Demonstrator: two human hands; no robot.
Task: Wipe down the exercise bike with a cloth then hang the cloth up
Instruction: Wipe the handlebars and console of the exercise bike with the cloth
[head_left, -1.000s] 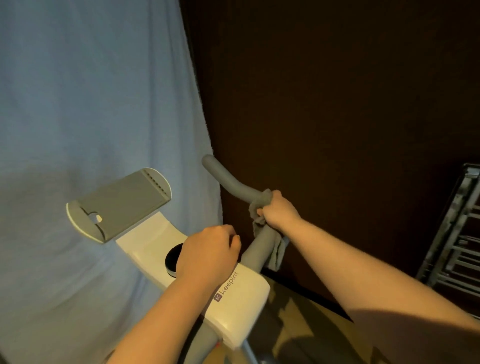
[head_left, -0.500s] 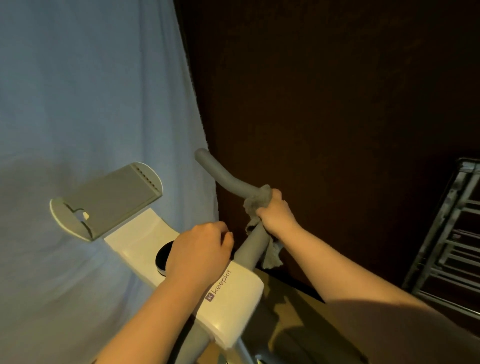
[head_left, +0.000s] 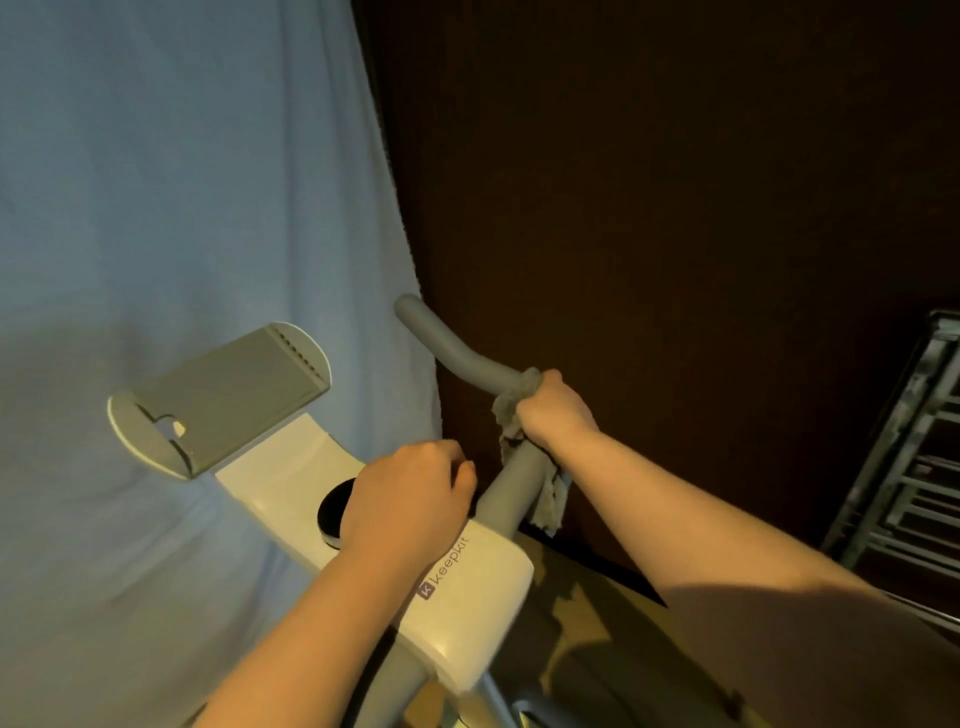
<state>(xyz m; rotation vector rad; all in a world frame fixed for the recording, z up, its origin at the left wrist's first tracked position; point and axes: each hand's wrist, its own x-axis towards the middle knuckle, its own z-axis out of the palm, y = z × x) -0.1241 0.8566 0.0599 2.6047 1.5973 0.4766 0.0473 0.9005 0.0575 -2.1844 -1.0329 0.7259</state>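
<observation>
Wrapping handlebar (head_left: 462, 353), cloth (head_left: 511, 415) sits inside right hand (head_left: 553, 413) grip.

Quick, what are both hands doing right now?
Left hand: fingers curled, resting on the bike console, holding nothing visible.
Right hand: grips the cloth around the handlebar.

The right hand (head_left: 553, 410) covered most of the crumpled grey cloth (head_left: 511, 410) and the grey foam handlebar (head_left: 457, 353) beneath it. The left hand (head_left: 410, 499) hid part of the round black dial (head_left: 332, 512) — its fingertips unseen. A grey metal rack (head_left: 904, 467) was cut off at the right edge.
</observation>
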